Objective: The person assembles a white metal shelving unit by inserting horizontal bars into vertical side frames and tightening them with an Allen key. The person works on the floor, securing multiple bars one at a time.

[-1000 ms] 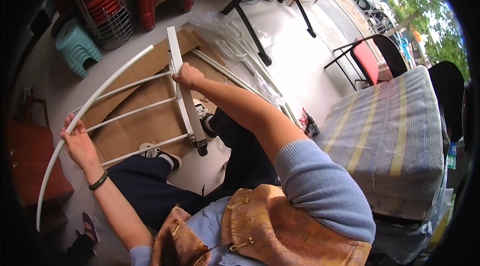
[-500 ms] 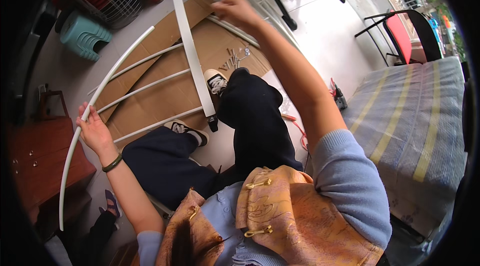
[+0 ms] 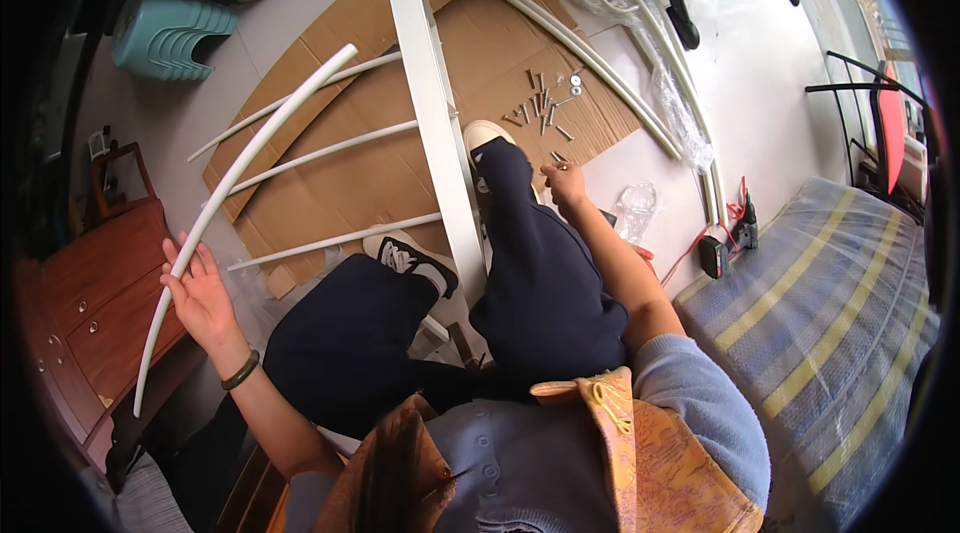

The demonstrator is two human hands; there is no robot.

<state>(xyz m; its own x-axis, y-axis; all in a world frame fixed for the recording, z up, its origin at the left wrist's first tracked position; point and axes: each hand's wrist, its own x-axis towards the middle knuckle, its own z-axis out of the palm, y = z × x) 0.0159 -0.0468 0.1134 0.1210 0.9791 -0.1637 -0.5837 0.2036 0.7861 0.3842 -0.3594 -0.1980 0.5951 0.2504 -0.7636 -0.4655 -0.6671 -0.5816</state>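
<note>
A curved white tube [image 3: 240, 168] lies across my left hand [image 3: 207, 301], held between the thumb and the loosely stretched fingers. My right hand [image 3: 565, 185] is low by my right shoe, its fingers drawn together beside a small metal piece; whether they grip it I cannot make out. Just beyond it, several bolts [image 3: 545, 108] and a few washers [image 3: 575, 83] lie scattered on flattened cardboard [image 3: 330, 188]. Between my legs a long white rail [image 3: 430, 103] stretches away from me. Three thinner white rods [image 3: 330, 155] run from its left side toward the curved tube.
More white tubes [image 3: 590, 68] lie to the right of the cardboard, near clear plastic wrap [image 3: 637, 208]. A cordless drill [image 3: 728, 243] is beside a wrapped, striped mattress [image 3: 810, 313]. Teal stools [image 3: 170, 33] are stacked at far left, above a red-brown wooden cabinet [image 3: 105, 303].
My right hand has come down from the far end of the cardboard to near the bolts. My left hand still has the curved tube. The whole view has shifted.
</note>
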